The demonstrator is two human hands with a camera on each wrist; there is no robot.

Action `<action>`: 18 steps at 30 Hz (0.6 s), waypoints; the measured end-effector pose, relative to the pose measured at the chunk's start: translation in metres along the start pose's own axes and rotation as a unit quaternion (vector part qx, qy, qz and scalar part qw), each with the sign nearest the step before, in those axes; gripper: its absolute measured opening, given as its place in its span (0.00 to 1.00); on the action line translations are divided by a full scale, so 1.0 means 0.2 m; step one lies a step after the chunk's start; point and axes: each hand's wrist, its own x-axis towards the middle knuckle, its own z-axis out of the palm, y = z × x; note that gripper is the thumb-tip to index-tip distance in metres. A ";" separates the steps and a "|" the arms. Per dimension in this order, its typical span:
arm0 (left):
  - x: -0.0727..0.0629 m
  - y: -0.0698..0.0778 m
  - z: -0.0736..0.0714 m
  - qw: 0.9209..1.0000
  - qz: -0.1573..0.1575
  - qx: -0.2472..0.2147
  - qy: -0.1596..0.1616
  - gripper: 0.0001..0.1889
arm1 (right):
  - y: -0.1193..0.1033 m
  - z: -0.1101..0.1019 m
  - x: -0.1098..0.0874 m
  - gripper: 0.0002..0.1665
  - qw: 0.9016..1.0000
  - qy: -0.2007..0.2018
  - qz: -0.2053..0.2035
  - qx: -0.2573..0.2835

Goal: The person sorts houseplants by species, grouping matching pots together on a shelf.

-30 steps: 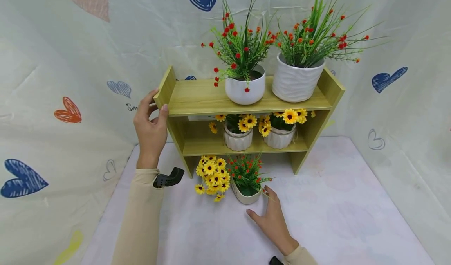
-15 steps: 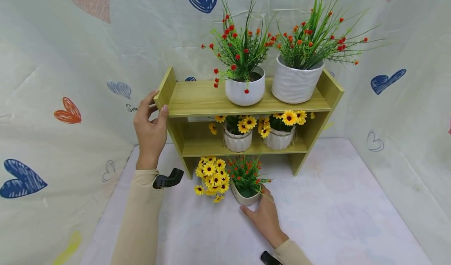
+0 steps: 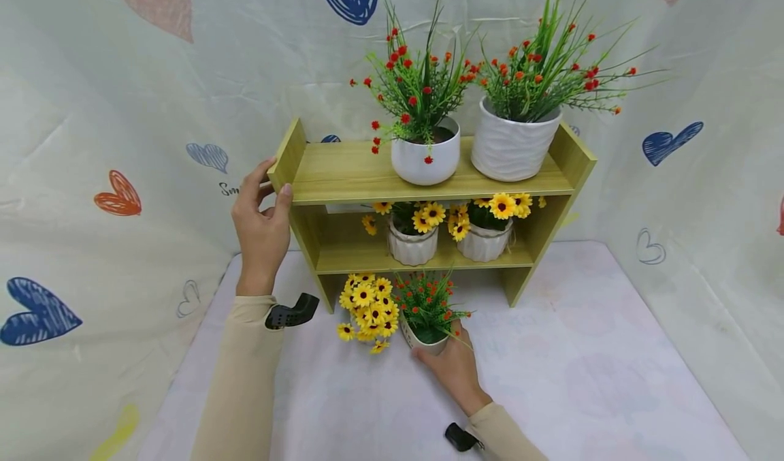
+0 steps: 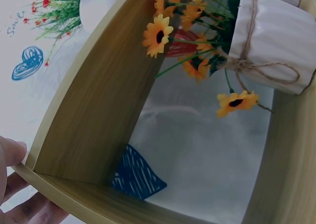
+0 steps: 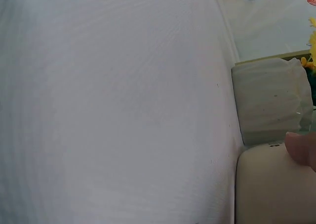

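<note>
My left hand point(image 3: 262, 233) grips the upper left corner of a wooden shelf point(image 3: 343, 168), thumb in front and fingers round the side panel. The left wrist view shows the thumb and fingers on either side of the board edge point(image 4: 64, 199). On the table, my right hand point(image 3: 452, 362) holds a small cream pot point(image 3: 422, 342) of red-flowered greenery by its near right side. In the right wrist view its thumb point(image 5: 301, 151) presses the pot wall. Just left of it stands a potted bunch of yellow sunflowers point(image 3: 369, 304); its whitish pot point(image 5: 269, 103) shows in the right wrist view.
Two white pots point(image 3: 425, 158) with red flowers and long grass stand on the top board. On the middle board are two whitish pots point(image 3: 413, 246) of sunflowers, tied with twine. A heart-printed cloth point(image 3: 153, 107) hangs behind the pale table point(image 3: 582, 352).
My right hand has moved left and inward onto the cream pot, its thumb and fingers closing round it. The left hand stays on the shelf corner.
</note>
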 end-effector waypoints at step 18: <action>0.00 -0.01 0.00 1.000 0.007 -0.016 0.002 0.24 | 0.00 -0.20 -0.11 0.60 0.999 -0.015 0.029 -0.012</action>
